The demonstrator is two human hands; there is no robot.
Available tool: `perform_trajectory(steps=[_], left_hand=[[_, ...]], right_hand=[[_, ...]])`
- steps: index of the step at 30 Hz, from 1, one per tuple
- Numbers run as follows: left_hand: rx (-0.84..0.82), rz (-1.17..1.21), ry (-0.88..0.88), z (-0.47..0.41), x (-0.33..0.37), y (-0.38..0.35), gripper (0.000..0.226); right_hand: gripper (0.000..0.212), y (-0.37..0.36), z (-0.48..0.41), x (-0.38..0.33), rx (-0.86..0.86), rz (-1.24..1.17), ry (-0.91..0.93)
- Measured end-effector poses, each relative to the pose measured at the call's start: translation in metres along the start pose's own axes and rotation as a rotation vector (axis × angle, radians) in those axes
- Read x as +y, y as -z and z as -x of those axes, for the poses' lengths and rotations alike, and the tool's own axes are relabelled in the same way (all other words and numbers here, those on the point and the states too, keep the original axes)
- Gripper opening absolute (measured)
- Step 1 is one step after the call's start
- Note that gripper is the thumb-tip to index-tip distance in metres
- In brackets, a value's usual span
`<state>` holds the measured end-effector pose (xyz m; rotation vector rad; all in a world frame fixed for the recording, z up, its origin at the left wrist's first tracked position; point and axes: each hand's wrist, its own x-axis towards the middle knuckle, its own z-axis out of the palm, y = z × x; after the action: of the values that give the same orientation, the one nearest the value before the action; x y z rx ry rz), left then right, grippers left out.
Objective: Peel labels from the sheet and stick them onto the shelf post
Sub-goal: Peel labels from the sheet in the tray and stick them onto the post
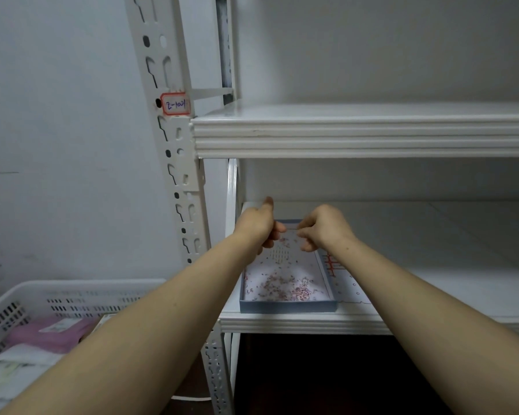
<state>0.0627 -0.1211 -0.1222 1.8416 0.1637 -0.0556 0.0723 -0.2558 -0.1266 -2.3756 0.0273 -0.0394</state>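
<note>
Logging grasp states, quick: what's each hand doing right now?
Left hand: pinches the label sheet at its left edge.
Right hand: pinches the same sheet's right edge.

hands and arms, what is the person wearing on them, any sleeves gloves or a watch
Nothing shows. Both forearms are bare to the frame edge, no sleeves in view. The left hand and right hand have no gloves, and neither wrist carries a watch or bracelet.

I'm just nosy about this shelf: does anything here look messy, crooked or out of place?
Mostly the blue tray on the lower shelf: small reddish scraps lie strewn across its bottom, like peeling litter. Left hand and right hand pinch the label sheet above it. Nothing looks broken.
</note>
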Motion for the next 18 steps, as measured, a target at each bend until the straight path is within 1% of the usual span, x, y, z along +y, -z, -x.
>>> perform_trajectory(steps=[4, 5, 7, 9, 11, 13, 14, 16, 18], left_hand=[[0.006, -0.013, 0.002, 0.002, 0.001, 0.001, 0.065], [0.009, -0.017, -0.001, 0.002, 0.001, 0.001, 0.064], [0.014, -0.022, 0.003, 0.003, 0.0, 0.002, 0.062], [0.015, -0.034, -0.001, 0.005, 0.0, 0.003, 0.059], [0.019, -0.054, -0.027, 0.009, 0.0, 0.005, 0.056], [0.028, -0.093, -0.074, 0.015, 0.002, 0.008, 0.047], [0.029, -0.11, -0.106, 0.019, 0.004, 0.01, 0.04], [0.036, -0.122, -0.168, 0.025, 0.006, 0.015, 0.023], [0.08, -0.102, -0.233, 0.035, 0.011, 0.027, 0.012]], right_hand=[[0.027, -0.002, -0.003, 0.004, 0.039, 0.052, 0.004], [0.027, -0.002, -0.003, 0.005, 0.038, 0.053, 0.005], [0.02, -0.001, 0.002, 0.004, 0.032, 0.011, 0.013], [0.018, 0.0, 0.007, 0.002, 0.049, -0.013, 0.057], [0.027, -0.001, 0.013, -0.002, 0.046, 0.018, 0.133], [0.041, -0.001, 0.019, -0.011, 0.027, 0.022, 0.19], [0.043, -0.001, 0.022, -0.016, 0.025, 0.0, 0.212], [0.036, -0.001, 0.031, -0.028, 0.036, -0.054, 0.252], [0.028, -0.001, 0.042, -0.042, 0.06, -0.089, 0.317]])
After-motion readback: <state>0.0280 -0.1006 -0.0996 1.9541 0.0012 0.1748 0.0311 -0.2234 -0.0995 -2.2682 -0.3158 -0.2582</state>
